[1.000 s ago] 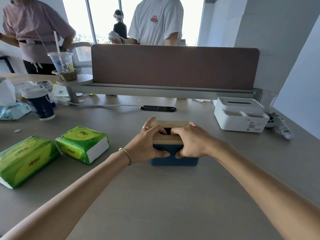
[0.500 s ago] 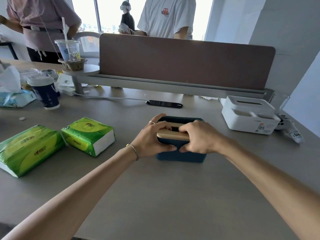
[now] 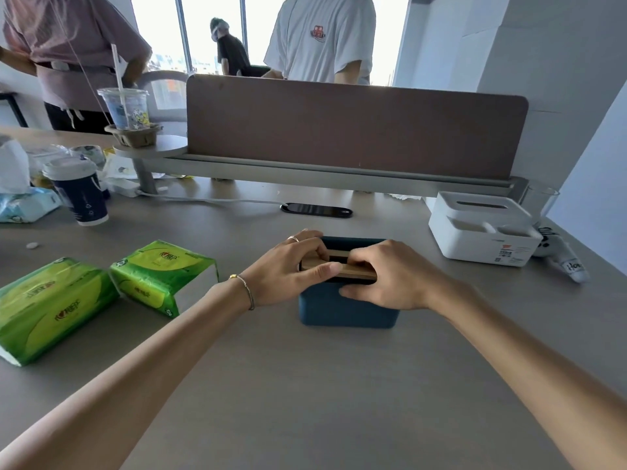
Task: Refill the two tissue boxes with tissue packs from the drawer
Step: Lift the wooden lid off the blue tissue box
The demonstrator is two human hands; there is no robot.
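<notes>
Lifting the wooden lid (image 3: 342, 270) off the blue tissue box (image 3: 346, 305) is the step we judge to be in hand, and it goes best if we raise it level, both ends together, so it does not bind in the rim. We would keep the box from sliding on the desk (image 3: 322, 385) and leave room to set the lid beside it, clear of the packs.

Our left hand (image 3: 288, 266) pinches the lid's left end, thumb along the near edge and fingers curled over the top into the slot. Our right hand (image 3: 390, 276) clamps the right end the same way, thumb low against the box's front wall. Both forearms reach forward from the near edge, wrists nearly straight, the hands close together.

The box sits mid-desk. Two green tissue packs (image 3: 163, 276) lie to its left, well apart from it. The white tissue box (image 3: 481, 228) stands at the far right, lid on.
</notes>
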